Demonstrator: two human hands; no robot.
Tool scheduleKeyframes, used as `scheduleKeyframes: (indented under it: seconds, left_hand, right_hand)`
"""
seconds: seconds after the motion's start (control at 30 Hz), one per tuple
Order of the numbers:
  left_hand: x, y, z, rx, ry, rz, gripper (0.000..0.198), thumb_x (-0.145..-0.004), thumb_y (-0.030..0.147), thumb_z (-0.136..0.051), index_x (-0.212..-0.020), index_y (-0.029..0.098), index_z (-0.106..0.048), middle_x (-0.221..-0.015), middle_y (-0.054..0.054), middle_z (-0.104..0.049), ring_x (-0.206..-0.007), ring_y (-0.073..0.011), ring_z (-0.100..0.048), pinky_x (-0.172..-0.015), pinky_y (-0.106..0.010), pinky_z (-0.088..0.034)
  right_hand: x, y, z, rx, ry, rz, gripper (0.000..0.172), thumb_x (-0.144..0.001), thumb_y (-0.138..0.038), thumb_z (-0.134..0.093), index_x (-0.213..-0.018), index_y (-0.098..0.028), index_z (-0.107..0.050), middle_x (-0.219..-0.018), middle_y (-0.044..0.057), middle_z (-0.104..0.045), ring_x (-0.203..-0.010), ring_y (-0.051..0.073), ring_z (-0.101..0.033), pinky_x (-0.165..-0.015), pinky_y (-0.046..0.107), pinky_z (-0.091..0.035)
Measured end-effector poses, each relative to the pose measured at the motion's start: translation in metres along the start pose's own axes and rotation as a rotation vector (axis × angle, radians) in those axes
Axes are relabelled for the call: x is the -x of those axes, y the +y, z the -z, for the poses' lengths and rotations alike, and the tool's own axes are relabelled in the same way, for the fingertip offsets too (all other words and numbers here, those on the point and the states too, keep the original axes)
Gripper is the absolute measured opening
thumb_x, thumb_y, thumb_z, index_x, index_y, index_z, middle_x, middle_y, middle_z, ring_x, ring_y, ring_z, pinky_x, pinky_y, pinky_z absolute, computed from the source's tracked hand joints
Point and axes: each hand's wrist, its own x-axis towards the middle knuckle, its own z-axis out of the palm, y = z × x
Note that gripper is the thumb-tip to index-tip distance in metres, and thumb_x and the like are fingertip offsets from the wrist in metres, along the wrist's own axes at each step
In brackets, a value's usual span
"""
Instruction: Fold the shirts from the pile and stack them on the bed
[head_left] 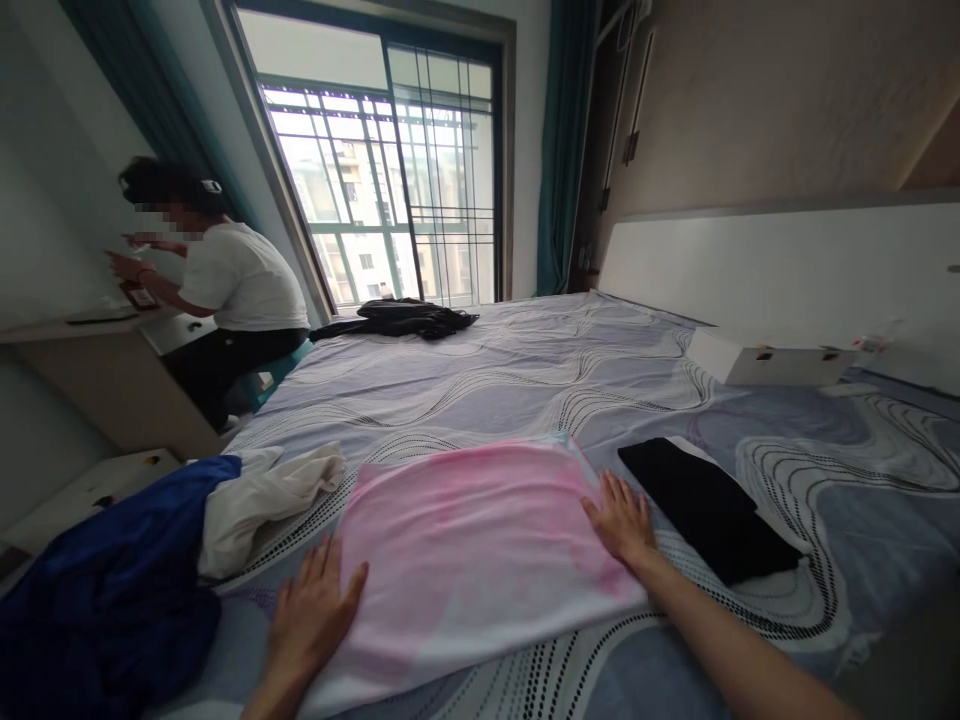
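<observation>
A pink and white cloth garment (480,540), folded into a wide rectangle, lies on the bed in front of me. On its left edge rests my left hand (315,600), fingers stretched out and thumb apart. My right hand (621,515) lies flat against the garment's right edge, its fingers spread too. To the right of that hand is a folded black garment (709,510) with a bit of white cloth showing beneath it. A crumpled off-white cloth (262,500) sits left of the pink one, beside a bunched blue garment (120,590).
The bed (525,370) has a grey patterned sheet. Black clothing (405,318) is heaped at its far side. A white box (772,355) stands near the headboard (750,260). At the left, a person (247,270) in a white top sits at a desk (82,345).
</observation>
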Motion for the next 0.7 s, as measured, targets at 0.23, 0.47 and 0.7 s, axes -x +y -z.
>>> scheduleKeyframes:
  seconds: [0.23, 0.47, 0.7]
  left_hand:
    - [0.08, -0.015, 0.016, 0.071, 0.012, 0.144, 0.069, -0.08, 0.068, -0.03, -0.102, 0.013, -0.066, -0.099, -0.021, -0.07, -0.097, -0.0392, -0.065, -0.087, -0.049, -0.048]
    - [0.089, 0.014, 0.044, 0.561, -0.064, 0.297, 0.04, -0.084, 0.056, -0.028, -0.077, 0.025, -0.052, -0.059, -0.009, -0.065, -0.066, -0.0308, -0.068, -0.067, -0.04, -0.05]
    - [0.158, -0.028, 0.041, 0.719, -0.071, 0.365, 0.051, -0.075, 0.075, -0.035, -0.073, 0.028, -0.055, -0.049, -0.002, -0.062, -0.054, -0.0302, -0.065, -0.055, -0.04, -0.051]
  right_hand:
    - [0.075, 0.043, 0.011, -0.138, 0.035, -0.07, 0.046, -0.093, -0.053, -0.045, -0.102, -0.015, -0.069, -0.111, 0.017, -0.068, -0.101, 0.029, -0.064, -0.087, 0.036, -0.045]
    - [0.083, 0.032, 0.037, -0.483, -0.056, -0.049, 0.032, -0.095, -0.041, -0.043, -0.094, -0.018, -0.065, -0.091, 0.01, -0.072, -0.088, 0.024, -0.068, -0.075, 0.029, -0.044]
    - [0.136, 0.075, 0.046, -0.762, -0.01, -0.087, 0.032, -0.079, -0.052, -0.055, -0.076, -0.022, -0.068, -0.073, 0.005, -0.071, -0.076, 0.027, -0.066, -0.067, 0.032, -0.049]
